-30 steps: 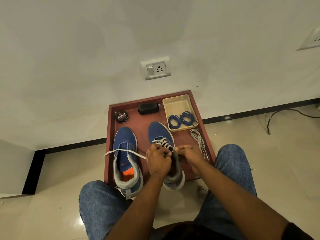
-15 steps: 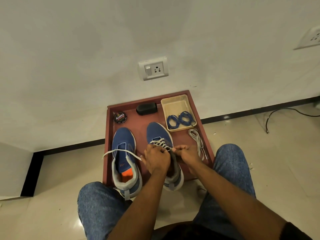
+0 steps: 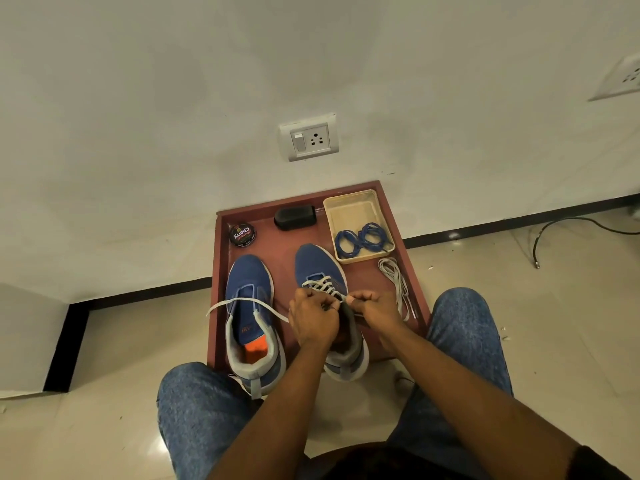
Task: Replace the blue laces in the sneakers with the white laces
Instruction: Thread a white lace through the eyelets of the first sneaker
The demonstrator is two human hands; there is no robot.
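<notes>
Over the right sneaker (image 3: pixel 320 271), both hands pinch white lace (image 3: pixel 320 287): left hand (image 3: pixel 313 318) nearer, right hand (image 3: pixel 372 306) just right; eyelets run near-to-far.

Right sneaker (image 3: pixel 320 268) white-laced, left sneaker (image 3: pixel 249 289) unlaced, blue laces (image 3: pixel 362 238) coiled in tray

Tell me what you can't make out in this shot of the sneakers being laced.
All in the head view:
- Upper eyelets of the right sneaker: hidden under the left hand and right hand.
- Ends of its white lace: lost inside both curled hands.
- Small print on the polish tin: too small.
- Second wall socket: cut off by the right edge.
</notes>
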